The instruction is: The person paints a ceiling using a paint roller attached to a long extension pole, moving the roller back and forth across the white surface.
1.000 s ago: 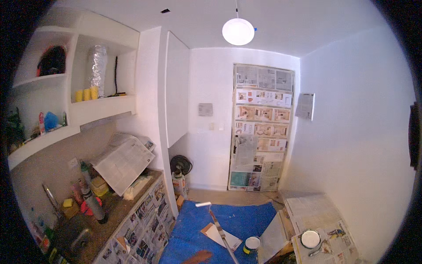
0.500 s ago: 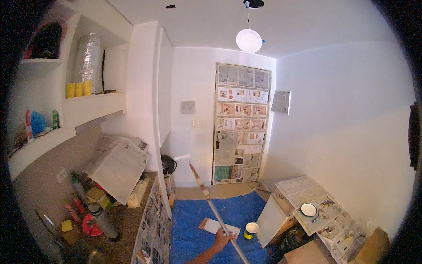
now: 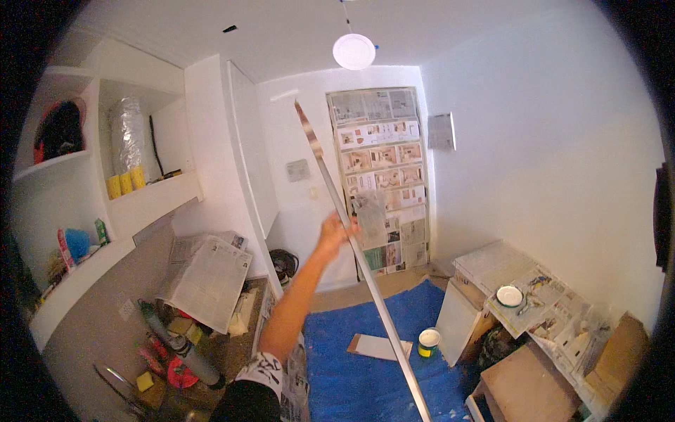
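Note:
My left hand (image 3: 337, 233), its arm stretched forward and up, is closed around a long metal extension pole (image 3: 380, 307). The pole slants from the lower edge up to the left. A worn, paint-stained handle section (image 3: 307, 130) forms its upper part. At its tip is a white paint roller (image 3: 284, 96), hard to tell from the white wall (image 3: 278, 123) behind it and high beside the doorway. The door (image 3: 383, 179) is covered with newspaper and printed sheets. My right hand is out of view.
A blue sheet (image 3: 330, 366) covers the floor, with a paint can (image 3: 429, 342) and a white-topped board (image 3: 380, 347) on it. Right, another open can (image 3: 509, 296) stands on newspaper-covered furniture. Left is a cluttered counter (image 3: 239, 309) below shelves (image 3: 151, 207). A round lamp (image 3: 354, 52) hangs overhead.
The roller has risen from low on the wall to near the ceiling. My left hand and the pole have moved up, and more of my arm shows. The view has shifted.

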`<state>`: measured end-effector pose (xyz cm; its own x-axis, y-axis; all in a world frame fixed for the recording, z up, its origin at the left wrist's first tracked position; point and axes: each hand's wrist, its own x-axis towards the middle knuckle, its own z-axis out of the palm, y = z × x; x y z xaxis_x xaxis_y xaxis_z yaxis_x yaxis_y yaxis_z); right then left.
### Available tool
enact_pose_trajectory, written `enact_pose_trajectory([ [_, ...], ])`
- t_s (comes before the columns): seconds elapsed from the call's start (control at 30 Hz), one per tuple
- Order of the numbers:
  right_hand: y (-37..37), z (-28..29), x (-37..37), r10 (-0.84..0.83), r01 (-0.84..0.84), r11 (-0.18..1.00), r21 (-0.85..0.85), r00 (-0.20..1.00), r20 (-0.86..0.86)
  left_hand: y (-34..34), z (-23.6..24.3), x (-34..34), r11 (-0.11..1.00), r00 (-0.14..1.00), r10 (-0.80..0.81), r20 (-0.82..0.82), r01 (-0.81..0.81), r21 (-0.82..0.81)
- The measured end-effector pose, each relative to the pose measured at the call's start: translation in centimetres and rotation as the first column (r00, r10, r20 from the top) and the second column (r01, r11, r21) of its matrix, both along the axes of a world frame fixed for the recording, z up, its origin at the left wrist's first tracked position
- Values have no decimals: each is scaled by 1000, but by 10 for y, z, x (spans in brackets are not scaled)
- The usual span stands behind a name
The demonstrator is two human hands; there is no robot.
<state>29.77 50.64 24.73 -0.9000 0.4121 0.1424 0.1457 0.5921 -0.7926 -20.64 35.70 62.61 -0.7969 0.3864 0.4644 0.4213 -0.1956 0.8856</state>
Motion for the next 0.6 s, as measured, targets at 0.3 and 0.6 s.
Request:
enact_pose_trajectory([
  [0.3, -33, 99, -108, -58, 41, 997, -58, 945, -323, 33, 74, 19, 981, 977, -188, -101, 191, 26],
  [0.6, -29, 195, -251, 133, -164, 986, -17, 854, -503, 42, 121, -74, 977, 964, -209, -167, 212, 1],
])
